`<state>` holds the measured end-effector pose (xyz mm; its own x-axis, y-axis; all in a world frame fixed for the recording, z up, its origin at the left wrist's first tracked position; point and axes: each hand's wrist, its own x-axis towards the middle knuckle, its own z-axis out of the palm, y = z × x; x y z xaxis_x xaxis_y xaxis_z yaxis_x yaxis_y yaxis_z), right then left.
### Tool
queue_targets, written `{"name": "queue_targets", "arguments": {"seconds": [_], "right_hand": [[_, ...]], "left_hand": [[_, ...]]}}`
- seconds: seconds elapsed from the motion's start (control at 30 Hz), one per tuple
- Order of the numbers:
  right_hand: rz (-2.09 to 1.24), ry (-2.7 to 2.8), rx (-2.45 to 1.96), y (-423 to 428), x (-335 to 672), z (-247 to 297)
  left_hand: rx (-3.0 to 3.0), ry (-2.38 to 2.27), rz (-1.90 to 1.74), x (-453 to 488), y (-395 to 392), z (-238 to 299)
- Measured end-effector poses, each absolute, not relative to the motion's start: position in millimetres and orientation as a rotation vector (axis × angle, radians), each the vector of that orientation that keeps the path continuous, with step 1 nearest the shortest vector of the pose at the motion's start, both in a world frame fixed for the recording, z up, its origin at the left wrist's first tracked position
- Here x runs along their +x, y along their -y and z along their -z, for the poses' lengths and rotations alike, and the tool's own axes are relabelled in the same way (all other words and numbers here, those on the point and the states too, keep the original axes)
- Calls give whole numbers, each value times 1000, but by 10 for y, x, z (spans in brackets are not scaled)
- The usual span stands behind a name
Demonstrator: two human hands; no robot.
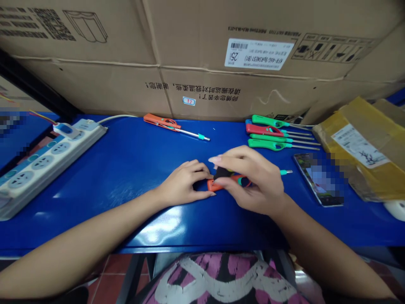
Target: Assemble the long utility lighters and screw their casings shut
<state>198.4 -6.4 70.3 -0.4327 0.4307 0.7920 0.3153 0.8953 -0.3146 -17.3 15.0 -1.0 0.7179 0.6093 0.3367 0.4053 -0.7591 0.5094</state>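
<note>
An orange stick lighter (211, 185) lies on the blue table in front of me, its metal tube and teal tip (286, 172) pointing right. My left hand (185, 183) rests on the table, thumb and fingers closed around the lighter's left end. Above that same end, my right hand (257, 179) pinches a short black-and-yellow tool (221, 173) that looks like a stubby screwdriver. My right hand covers much of the lighter's middle, and the tool's tip is hard to make out. Another orange stick lighter (162, 122) lies farther back, its metal tube bare.
Several green and red stick lighters (265, 128) lie side by side at the back right. A phone (318, 179) and a yellow-taped parcel (357, 143) are to the right. On the left is a white power strip (52, 162). A large cardboard box (196, 55) walls off the back.
</note>
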Motion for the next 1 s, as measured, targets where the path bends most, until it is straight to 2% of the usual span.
{"name": "queue_targets", "arguments": {"seconds": [0.1, 0.27, 0.43, 0.63, 0.8, 1.0], "right_hand": [[-19, 1994, -625, 60, 1986, -714], [-281, 2123, -570, 54, 1986, -744], [-69, 1977, -635, 52, 1983, -730], [-357, 2073, -543, 61, 2000, -808], [-87, 1965, -601, 30, 2009, -753], [-355, 2119, -561, 47, 2026, -765]], "left_hand": [[2519, -792, -689, -170, -150, 2], [2527, -799, -698, -162, -148, -13], [2505, -798, -690, -160, -153, -9], [2523, -796, -703, -169, -152, -9], [2513, -800, -689, -164, -156, -10], [2527, -785, -713, -166, -158, -1]]}}
